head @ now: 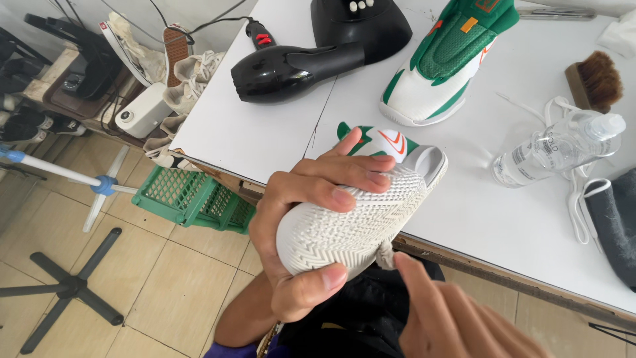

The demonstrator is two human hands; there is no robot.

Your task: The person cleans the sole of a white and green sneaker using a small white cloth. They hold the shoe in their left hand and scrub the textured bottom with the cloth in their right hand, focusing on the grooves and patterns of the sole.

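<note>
My left hand [298,219] grips a white and green sneaker [371,212] turned sole-up, fingers over the ribbed white sole and thumb under the toe. The shoe hangs over the table's front edge above my lap. My right hand [457,318] is just below the shoe, fingertips touching a small whitish cloth [386,255] against the sole's lower edge. The matching sneaker [450,59], white with green panels and orange tabs, lies on the white table [265,132] further back.
A black hair dryer [291,66] and a black stand [361,26] lie at the table's back. A clear plastic bottle [560,146], white laces [576,199], a wooden brush [596,79] and a dark insole [616,219] are at right. A green crate [192,199] and shoes sit on the floor at left.
</note>
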